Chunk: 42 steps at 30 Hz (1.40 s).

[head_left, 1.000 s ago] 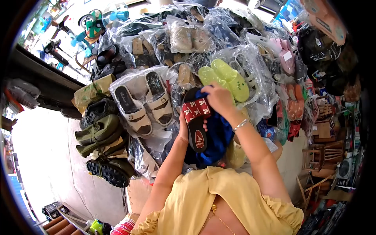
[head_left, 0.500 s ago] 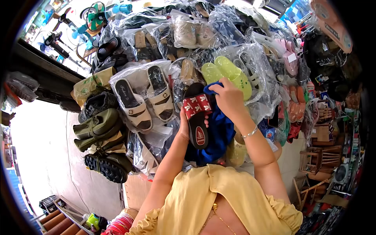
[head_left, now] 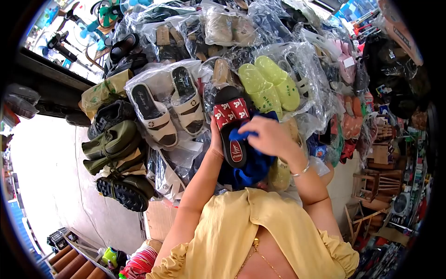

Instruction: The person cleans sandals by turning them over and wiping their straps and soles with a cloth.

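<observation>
A black slide sandal (head_left: 231, 111) with a red, white-patterned strap is held upright by my left hand (head_left: 215, 138), whose fingers wrap behind its left edge. My right hand (head_left: 269, 136) is closed on a blue cloth (head_left: 253, 169), with a bunched end at the sandal's footbed just below the strap. The rest of the cloth hangs behind and below the sandal. Behind my hands lie light-green slippers (head_left: 269, 83) in clear plastic. To the left are white-and-black sandals (head_left: 155, 114), also on plastic wrapping.
Olive shoes (head_left: 114, 144) tied in pairs and a black-soled shoe (head_left: 123, 190) are stacked at the left. More bagged footwear (head_left: 230, 30) is piled toward the back. Wooden stools (head_left: 378, 186) stand at the right, and a bundle of pink cord (head_left: 141, 260) is at the lower left.
My right hand has come down and left with the cloth, from beside the strap to the footbed below it. The sandal stays in my left hand; the view has shifted slightly.
</observation>
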{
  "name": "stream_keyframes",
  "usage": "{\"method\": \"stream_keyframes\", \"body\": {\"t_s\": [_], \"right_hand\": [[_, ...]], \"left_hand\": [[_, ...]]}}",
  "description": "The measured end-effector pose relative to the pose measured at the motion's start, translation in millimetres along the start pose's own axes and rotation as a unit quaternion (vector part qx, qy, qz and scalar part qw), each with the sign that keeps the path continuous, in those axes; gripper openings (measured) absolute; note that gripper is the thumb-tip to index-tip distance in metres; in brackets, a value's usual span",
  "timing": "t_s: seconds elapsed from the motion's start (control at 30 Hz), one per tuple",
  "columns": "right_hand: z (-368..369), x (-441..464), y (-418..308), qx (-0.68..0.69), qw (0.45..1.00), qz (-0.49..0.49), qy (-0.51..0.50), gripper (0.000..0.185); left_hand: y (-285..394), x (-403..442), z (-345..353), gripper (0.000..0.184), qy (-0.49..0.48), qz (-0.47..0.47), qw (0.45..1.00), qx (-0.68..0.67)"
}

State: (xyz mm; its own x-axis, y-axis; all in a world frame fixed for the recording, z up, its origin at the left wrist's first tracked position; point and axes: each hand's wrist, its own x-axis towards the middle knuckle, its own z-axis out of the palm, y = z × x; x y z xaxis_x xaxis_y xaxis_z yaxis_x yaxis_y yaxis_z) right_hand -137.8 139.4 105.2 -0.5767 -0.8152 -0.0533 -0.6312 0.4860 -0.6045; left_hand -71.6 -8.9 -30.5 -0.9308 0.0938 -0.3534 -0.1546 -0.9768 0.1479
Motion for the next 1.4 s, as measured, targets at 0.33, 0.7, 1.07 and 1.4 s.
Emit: {"method": "stream_keyframes", "body": {"t_s": [0.33, 0.7, 1.07, 1.4], "right_hand": [[53, 8, 3, -0.005, 0.993, 0.109, 0.054, 0.043], [33, -10, 3, -0.065, 0.991, 0.105, -0.058, 0.043], [32, -2, 0, -0.101, 0.993, 0.066, -0.005, 0.040], [35, 9, 5, -0.137, 0.989, 0.060, -0.018, 0.048]], "left_hand": [[-5, -7, 3, 0.094, 0.014, 0.046, 0.993, 0.110], [-8, 0, -15, 0.108, -0.093, 0.026, 0.995, 0.025], [-6, -4, -7, 0.109, -0.049, 0.046, 0.995, 0.078], [-2, 2, -21, 0.101, -0.030, 0.028, 0.998, 0.041]]}}
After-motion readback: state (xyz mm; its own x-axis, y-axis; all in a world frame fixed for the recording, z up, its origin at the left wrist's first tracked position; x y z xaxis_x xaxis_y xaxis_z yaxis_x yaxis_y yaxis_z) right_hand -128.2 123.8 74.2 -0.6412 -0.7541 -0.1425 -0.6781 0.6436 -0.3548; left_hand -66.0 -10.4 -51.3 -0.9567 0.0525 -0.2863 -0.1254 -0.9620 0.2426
